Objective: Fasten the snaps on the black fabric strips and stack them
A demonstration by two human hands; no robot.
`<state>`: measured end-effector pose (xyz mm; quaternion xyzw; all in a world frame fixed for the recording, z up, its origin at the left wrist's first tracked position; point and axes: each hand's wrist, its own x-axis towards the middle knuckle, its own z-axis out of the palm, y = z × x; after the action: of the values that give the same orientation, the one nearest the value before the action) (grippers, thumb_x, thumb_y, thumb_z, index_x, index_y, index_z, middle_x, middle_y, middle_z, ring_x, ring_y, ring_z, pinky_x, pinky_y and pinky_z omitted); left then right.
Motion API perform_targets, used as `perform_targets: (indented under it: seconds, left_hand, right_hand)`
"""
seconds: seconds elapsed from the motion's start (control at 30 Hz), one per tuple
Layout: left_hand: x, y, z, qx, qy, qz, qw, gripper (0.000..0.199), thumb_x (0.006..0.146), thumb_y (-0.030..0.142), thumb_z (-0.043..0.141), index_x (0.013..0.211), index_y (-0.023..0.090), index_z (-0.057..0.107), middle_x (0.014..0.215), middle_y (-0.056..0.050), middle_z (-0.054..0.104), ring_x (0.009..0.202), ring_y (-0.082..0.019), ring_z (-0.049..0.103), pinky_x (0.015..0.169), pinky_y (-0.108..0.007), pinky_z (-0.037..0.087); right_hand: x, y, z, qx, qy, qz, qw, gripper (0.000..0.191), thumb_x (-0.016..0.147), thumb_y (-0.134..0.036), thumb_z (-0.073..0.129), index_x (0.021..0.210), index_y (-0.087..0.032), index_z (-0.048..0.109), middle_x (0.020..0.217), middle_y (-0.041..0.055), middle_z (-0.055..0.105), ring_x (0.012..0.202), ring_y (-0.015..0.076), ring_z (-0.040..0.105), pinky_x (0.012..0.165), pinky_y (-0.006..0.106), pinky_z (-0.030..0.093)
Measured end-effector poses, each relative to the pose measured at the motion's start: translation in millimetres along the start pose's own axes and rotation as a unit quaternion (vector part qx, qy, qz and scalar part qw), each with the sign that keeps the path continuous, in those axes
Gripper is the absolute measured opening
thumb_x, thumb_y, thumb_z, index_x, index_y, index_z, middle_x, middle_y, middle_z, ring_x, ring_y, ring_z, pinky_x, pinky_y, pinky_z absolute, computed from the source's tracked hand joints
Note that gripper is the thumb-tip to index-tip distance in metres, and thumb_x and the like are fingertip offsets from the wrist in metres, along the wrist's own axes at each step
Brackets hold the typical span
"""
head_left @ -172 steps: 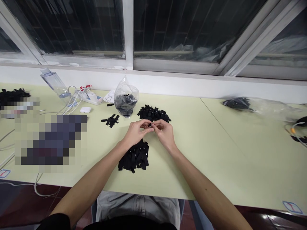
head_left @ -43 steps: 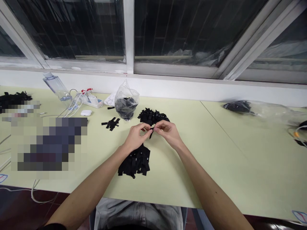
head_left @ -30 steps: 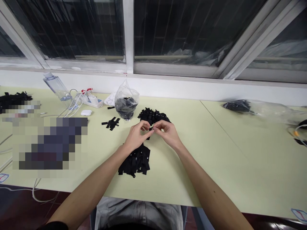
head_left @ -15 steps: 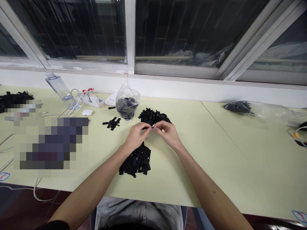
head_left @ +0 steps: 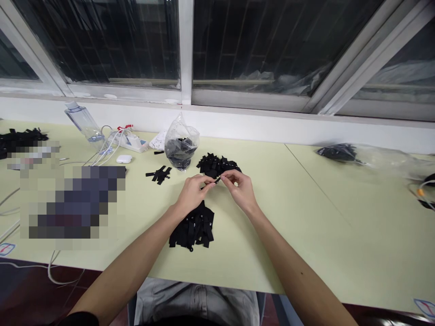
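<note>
My left hand (head_left: 193,192) and my right hand (head_left: 242,190) meet above the table, each closed in a pinch. Between their fingertips runs a small black fabric strip (head_left: 218,179), tilted up toward the right. Just beyond my fingers lies a pile of similar black strips (head_left: 212,165), partly covered by my hands. A second, larger pile of black strips (head_left: 193,228) lies nearer to me, below my left wrist, with tiny pale marks or fittings on some pieces. Several loose black strips (head_left: 159,174) rest to the left of my left hand.
Behind the loose strips stands a clear plastic bag (head_left: 181,147) with black contents. Leftward are a white earbud case (head_left: 124,159), a power strip (head_left: 137,144) with cables, and a tilted water bottle (head_left: 84,122). Another plastic bag (head_left: 377,156) lies at the far right.
My right fingertips have moved slightly up and right, away from my left ones. More of the black strip now shows between them. The piles look unchanged.
</note>
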<state>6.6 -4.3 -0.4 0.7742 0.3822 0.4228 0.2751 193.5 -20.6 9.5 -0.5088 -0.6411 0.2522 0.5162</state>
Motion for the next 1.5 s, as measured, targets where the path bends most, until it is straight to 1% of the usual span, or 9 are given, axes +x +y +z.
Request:
perform_targets:
  seconds: [0.27,0.37,0.43,0.5,0.53,0.63,0.73,0.9,1.5]
  left_hand:
    - [0,2,0.3,-0.007,0.037,-0.024,0.999,0.012,0.090,0.024,0.058,0.092,0.022,0.069,0.090,-0.002,0.073,0.086,-0.018,0.068,0.084,-0.033,0.053]
    - [1,1,-1.1,-0.029,0.063,-0.049,0.996,0.012,0.090,0.026,0.058,0.091,0.021,0.069,0.091,-0.002,0.074,0.086,-0.018,0.069,0.085,-0.033,0.054]
    - [2,0,-2.5,-0.048,0.080,-0.062,0.994,0.011,0.089,0.026,0.059,0.090,0.021,0.069,0.091,-0.002,0.074,0.086,-0.018,0.070,0.085,-0.033,0.055]
    - [3,0,-3.7,-0.062,0.091,-0.073,0.991,0.011,0.089,0.027,0.060,0.090,0.020,0.069,0.090,-0.002,0.074,0.085,-0.018,0.070,0.084,-0.032,0.055]
    - [3,0,-4.1,-0.066,0.094,-0.077,0.990,0.012,0.089,0.027,0.060,0.090,0.020,0.069,0.089,-0.002,0.074,0.086,-0.018,0.070,0.084,-0.032,0.055]
    - [3,1,-3.7,-0.067,0.091,-0.079,0.990,0.012,0.089,0.028,0.061,0.092,0.020,0.069,0.090,-0.003,0.075,0.087,-0.019,0.071,0.082,-0.032,0.055]
    - [2,3,-1.8,-0.063,0.076,-0.067,0.993,0.014,0.089,0.028,0.061,0.097,0.020,0.071,0.093,-0.004,0.075,0.089,-0.019,0.071,0.082,-0.031,0.055]
    - [2,2,1.1,-0.057,0.057,-0.054,0.995,0.016,0.090,0.027,0.060,0.100,0.021,0.071,0.098,-0.004,0.075,0.090,-0.018,0.070,0.083,-0.031,0.055]
    - [0,-2,2.8,-0.058,0.044,-0.047,0.996,0.018,0.089,0.028,0.061,0.103,0.022,0.072,0.100,-0.005,0.074,0.091,-0.019,0.069,0.087,-0.034,0.056]
  right_hand:
    - [-1,0,2,-0.030,0.019,-0.017,0.999,0.014,0.087,-0.031,0.061,0.091,-0.021,0.069,0.083,0.0041,0.066,0.069,0.0178,0.055,0.063,0.032,0.043]
    - [-2,-3,2,-0.048,0.075,-0.030,0.996,0.015,0.088,-0.030,0.059,0.097,-0.021,0.067,0.081,0.0035,0.061,0.067,0.0170,0.052,0.062,0.032,0.043]
    - [-4,-7,1,-0.069,0.125,-0.046,0.989,0.012,0.088,-0.028,0.058,0.096,-0.022,0.065,0.076,0.0021,0.056,0.065,0.0166,0.048,0.061,0.032,0.042]
    - [-7,-11,1,-0.095,0.140,-0.071,0.983,0.009,0.089,-0.027,0.057,0.091,-0.022,0.064,0.071,0.0009,0.051,0.062,0.0167,0.046,0.060,0.032,0.040]
    - [-9,-13,3,-0.106,0.127,-0.087,0.982,0.009,0.090,-0.027,0.056,0.089,-0.023,0.063,0.069,0.0008,0.050,0.062,0.0169,0.045,0.060,0.032,0.040]
    - [-14,-17,10,-0.122,0.043,-0.128,0.983,0.012,0.092,-0.027,0.055,0.089,-0.023,0.066,0.073,0.0031,0.057,0.064,0.0179,0.050,0.062,0.034,0.042]
    - [-18,-17,18,-0.114,0.000,-0.126,0.985,0.015,0.094,-0.029,0.054,0.096,-0.024,0.068,0.086,0.0056,0.065,0.068,0.0188,0.055,0.063,0.034,0.044]
    - [-18,-12,24,-0.093,-0.005,-0.078,0.993,0.020,0.096,-0.036,0.052,0.095,-0.024,0.068,0.094,0.0069,0.069,0.071,0.0197,0.060,0.059,0.033,0.047]
    - [-15,-4,22,-0.096,0.031,-0.057,0.993,0.017,0.093,-0.036,0.057,0.092,-0.023,0.067,0.089,0.0047,0.070,0.069,0.0188,0.061,0.058,0.032,0.047]
